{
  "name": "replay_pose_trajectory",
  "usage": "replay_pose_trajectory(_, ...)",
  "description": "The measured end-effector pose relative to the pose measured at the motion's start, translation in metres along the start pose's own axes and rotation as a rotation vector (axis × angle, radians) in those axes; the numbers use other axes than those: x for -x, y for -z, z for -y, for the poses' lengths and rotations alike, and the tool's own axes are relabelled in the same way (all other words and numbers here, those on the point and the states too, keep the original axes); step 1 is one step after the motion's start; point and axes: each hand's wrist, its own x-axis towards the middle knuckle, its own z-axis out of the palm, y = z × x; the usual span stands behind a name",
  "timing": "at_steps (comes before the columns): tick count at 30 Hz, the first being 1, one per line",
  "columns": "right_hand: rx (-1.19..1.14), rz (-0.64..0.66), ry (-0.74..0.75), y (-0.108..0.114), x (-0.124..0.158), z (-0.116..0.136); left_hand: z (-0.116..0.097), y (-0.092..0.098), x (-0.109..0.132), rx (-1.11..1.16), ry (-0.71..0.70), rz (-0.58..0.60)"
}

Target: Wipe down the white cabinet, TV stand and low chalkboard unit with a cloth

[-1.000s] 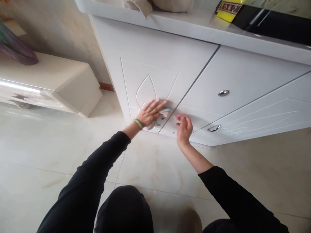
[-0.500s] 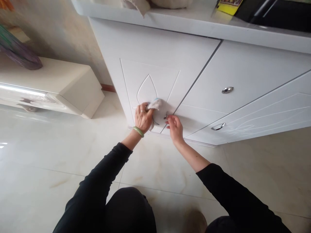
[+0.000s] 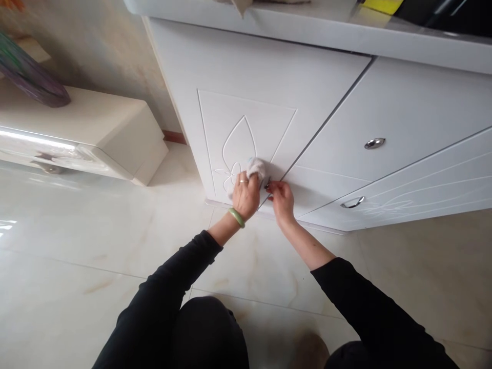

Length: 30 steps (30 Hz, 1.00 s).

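My left hand (image 3: 246,196), with a ring and a green bangle (image 3: 236,217), is closed on a whitish cloth (image 3: 256,167). The cloth lies against the white cabinet door (image 3: 246,66), beside its carved flower pattern. Just to the right, my right hand (image 3: 282,201) pinches a small metal door handle (image 3: 267,183) near the door's edge. The fingers cover part of that handle. The door looks closed against the neighbouring drawer fronts.
Two metal handles, an upper one (image 3: 374,143) and a lower one (image 3: 352,202), sit on the drawer fronts to the right. At left stands a low cream cabinet (image 3: 111,115) with a purple-green vase (image 3: 49,89). Above juts the white countertop (image 3: 307,33). Glossy tiles (image 3: 154,225) cover the floor.
My left hand has moved right with the cloth, closer to the door handle and my right hand. My right hand stays at the handle. The view has shifted slightly.
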Motion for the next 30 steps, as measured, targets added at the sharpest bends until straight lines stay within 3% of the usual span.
replay_pose_trajectory(4, -0.001, -0.021, -0.003, -0.002, -0.002, -0.001, -0.009, 0.006, -0.018, 0.034, -0.001, -0.046)
replay_pose_trajectory(11, 0.012, 0.008, 0.002, 0.001, -0.002, -0.001, 0.015, -0.008, 0.023, 0.010, 0.089, 0.097)
replay_pose_trajectory(13, 0.027, 0.019, 0.005, 0.002, -0.002, -0.001, 0.018, -0.007, 0.024, -0.013, 0.079, 0.106)
replay_pose_trajectory(17, 0.042, 0.017, 0.006, 0.002, -0.004, -0.003, 0.006, 0.008, -0.010, -0.035, -0.015, 0.032)
replay_pose_trajectory(22, 0.054, 0.018, 0.007, 0.002, -0.006, -0.006, 0.003, 0.026, -0.055, -0.051, 0.029, -0.108)
replay_pose_trajectory(26, 0.070, 0.020, 0.006, 0.004, -0.004, -0.003, 0.026, 0.019, -0.034, -0.080, 0.121, -0.114)
replay_pose_trajectory(30, 0.055, 0.037, 0.006, 0.005, -0.002, 0.000, 0.039, 0.007, -0.002, -0.101, 0.125, 0.026)
